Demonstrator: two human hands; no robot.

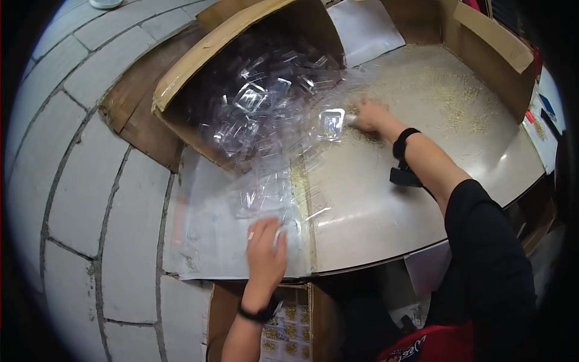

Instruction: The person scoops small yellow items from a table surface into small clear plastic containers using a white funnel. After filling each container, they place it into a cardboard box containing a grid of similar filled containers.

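My right hand point(371, 114) reaches over the metal tabletop, fingers curled down among small gold-coloured pieces point(356, 130); motion blur hides what is in them. Right beside its thumb is a clear plastic case point(331, 125) with a bright rim; I cannot tell whether they touch. My left hand point(266, 250) hovers over the white surface near the table's front edge, fingers stretched and thumb apart, holding nothing I can see. Just beyond its fingertips lie clear plastic pieces point(262, 196). They spread from a heap of clear plastic cases point(265, 99) spilling out of a tipped cardboard box point(170, 96).
More gold-coloured pieces point(461, 99) are scattered at the table's far right. Cardboard walls point(488, 36) and a white sheet point(366, 30) edge the back. Below the front edge, an open cardboard box point(310, 320) holds packs of gold-coloured pieces point(291, 330). Paved floor point(78, 193) lies to the left.
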